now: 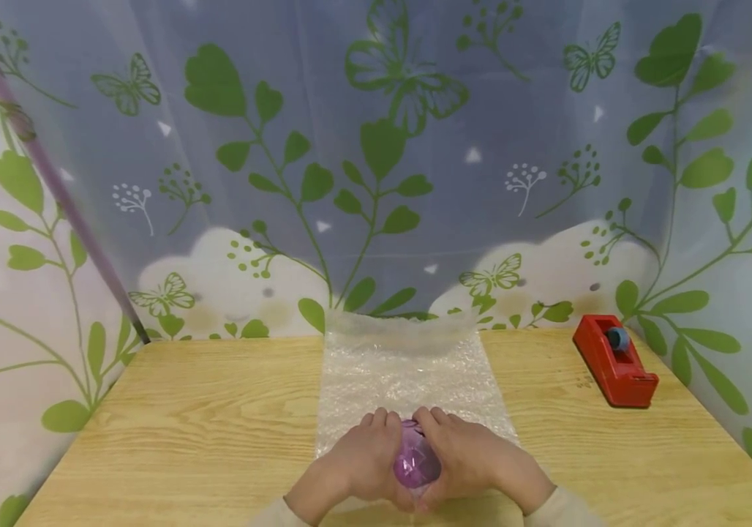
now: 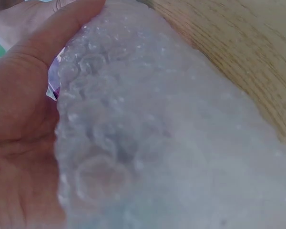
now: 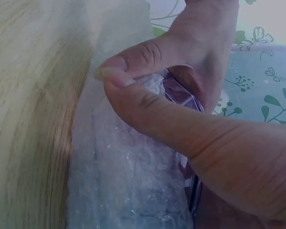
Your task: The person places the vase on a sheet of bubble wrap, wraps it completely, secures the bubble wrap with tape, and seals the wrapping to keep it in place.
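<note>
A shiny purple faceted object (image 1: 418, 462) lies between both hands, low in the middle of the head view. Its kind I cannot tell. The left hand (image 1: 371, 448) grips it from the left and the right hand (image 1: 460, 450) from the right. A sheet of clear bubble wrap (image 1: 409, 373) stretches away beneath them over the table. In the right wrist view both thumbs press the near part of the wrap (image 3: 128, 157) against the object's side, and purple facets (image 3: 183, 98) show behind it. Wrap (image 2: 171, 114) fills most of the left wrist view, hiding the object's side.
A red tape dispenser (image 1: 616, 362) with a roll of tape stands at the back right of the wooden table (image 1: 218, 410). Patterned curtains (image 1: 409, 161) hang behind the table and along both sides. A purple pole (image 1: 73, 197) slants down at the left.
</note>
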Demonstrator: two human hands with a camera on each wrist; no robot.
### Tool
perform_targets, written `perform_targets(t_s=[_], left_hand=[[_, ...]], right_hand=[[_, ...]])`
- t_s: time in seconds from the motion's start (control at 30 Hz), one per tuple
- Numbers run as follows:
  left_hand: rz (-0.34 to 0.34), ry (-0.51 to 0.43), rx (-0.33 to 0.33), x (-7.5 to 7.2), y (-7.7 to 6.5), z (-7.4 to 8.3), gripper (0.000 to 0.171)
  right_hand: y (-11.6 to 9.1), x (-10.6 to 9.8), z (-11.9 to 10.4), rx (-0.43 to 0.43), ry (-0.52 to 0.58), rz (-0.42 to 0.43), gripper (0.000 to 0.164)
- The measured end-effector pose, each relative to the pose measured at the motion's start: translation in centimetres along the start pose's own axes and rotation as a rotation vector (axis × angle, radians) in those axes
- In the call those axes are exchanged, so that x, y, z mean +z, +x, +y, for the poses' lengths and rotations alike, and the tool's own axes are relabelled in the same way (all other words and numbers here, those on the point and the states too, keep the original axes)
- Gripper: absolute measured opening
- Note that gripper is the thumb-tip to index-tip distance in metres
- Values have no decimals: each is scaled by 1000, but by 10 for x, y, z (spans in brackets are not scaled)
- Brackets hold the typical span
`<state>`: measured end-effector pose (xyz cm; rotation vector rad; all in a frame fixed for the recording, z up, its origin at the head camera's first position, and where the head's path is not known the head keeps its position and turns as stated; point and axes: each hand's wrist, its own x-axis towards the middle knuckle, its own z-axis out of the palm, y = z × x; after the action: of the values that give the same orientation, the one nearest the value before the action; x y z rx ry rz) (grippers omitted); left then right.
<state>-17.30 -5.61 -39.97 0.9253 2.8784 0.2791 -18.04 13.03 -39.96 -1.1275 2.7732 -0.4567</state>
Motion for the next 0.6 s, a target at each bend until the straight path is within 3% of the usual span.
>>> perform_targets(t_s=[0.6], left_hand=[[-175,-137,30,-13,8,-9,83]], right_hand=[[4,-10,8,17,161,-143,77]])
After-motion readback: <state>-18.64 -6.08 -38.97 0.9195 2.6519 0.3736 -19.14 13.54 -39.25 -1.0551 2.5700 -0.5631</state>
